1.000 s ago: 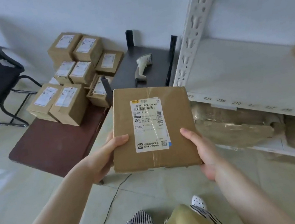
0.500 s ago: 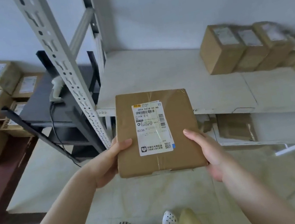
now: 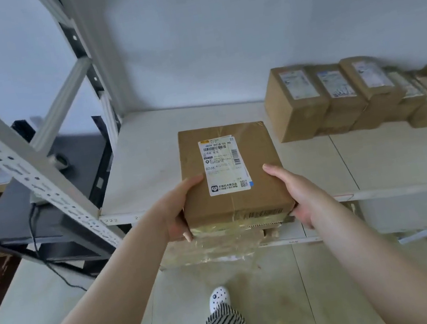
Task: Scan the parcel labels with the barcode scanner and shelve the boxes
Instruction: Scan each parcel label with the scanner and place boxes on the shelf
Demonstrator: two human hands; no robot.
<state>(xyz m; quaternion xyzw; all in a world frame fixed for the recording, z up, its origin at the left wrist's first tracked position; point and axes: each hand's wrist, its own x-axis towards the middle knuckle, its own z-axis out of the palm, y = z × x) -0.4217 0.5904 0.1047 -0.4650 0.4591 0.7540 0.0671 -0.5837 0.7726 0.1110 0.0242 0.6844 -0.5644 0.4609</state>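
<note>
From the head view, the only one there is, the person stands at the shelf (image 3: pixel 228 119) with a flat cardboard box (image 3: pixel 229 170) carried between both hands, its label (image 3: pixel 223 164) facing up. The box looks stiff and squarely taped, its corners sharp and its top unbowed, and the easy way it is carried suggests it is light; the brown card should give plenty of grip, though the glossy tape along its near edge may be slicker. Holding it by the two side walls near the near corners, as now, seems the sensible place, since that leaves the far end free to slide onto the shelf. The left hand (image 3: pixel 178 213) grips the left wall, thumb lying on the top face just left of the label and the fingers (image 3: pixel 188 235) curled under the near-left corner. The right hand (image 3: pixel 301 198) clasps the right wall, thumb resting along the top right edge, its fingers tucked out of sight beneath. So the box sits between the two palms and reaches away beyond the fingertips, over the shelf's front part; whether its far end already touches the board I cannot tell. A row of shelved boxes (image 3: pixel 337 96) stands well off to the right of the right hand, at the back of the same shelf.
</note>
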